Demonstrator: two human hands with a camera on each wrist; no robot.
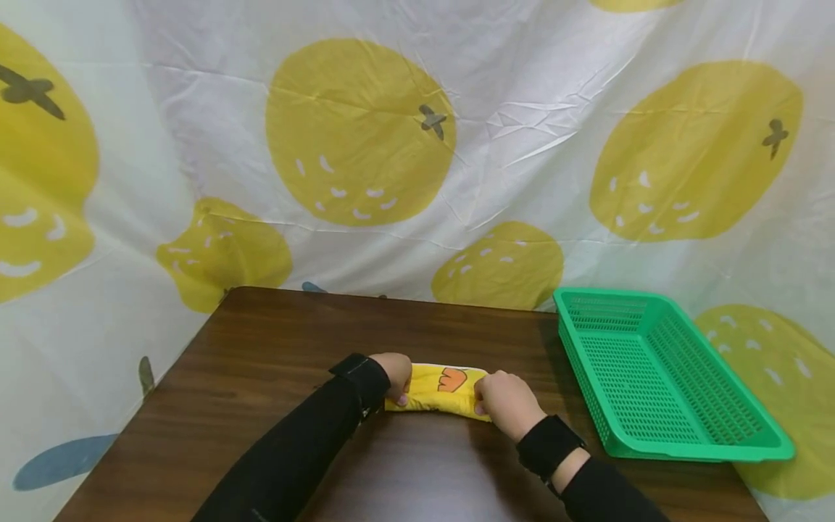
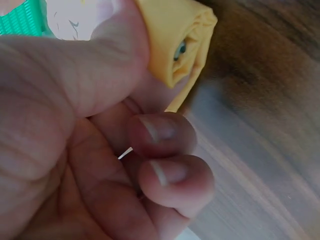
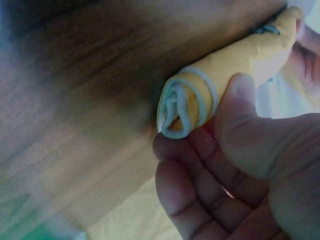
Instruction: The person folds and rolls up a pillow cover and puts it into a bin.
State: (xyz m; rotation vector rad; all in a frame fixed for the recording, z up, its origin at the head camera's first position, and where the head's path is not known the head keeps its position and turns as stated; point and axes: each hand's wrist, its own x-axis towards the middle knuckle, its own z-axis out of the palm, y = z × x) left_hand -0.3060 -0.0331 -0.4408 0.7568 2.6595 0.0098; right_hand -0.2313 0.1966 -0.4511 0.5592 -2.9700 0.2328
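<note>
A yellow cloth (image 1: pixel 433 388) with an orange print lies partly rolled up on the brown table, crosswise between both hands. My left hand (image 1: pixel 394 377) grips its left end with thumb and curled fingers. At the other end, my right hand (image 1: pixel 512 402) pinches the roll between thumb and fingers. Seen from the left wrist, the rolled end (image 2: pixel 182 45) shows tight folds beside the left thumb (image 2: pixel 117 55). The right wrist view shows the spiral of the cloth (image 3: pixel 230 60), with pale edging, above the right fingers (image 3: pixel 175 185). What kind of cloth it is, I cannot tell.
A green plastic basket (image 1: pixel 652 391) with slotted sides stands on the right of the wooden table (image 1: pixel 280 341), holding nothing visible. Behind the table hangs a white curtain (image 1: pixel 522 145) printed with yellow fruit. Black bands circle both wrists.
</note>
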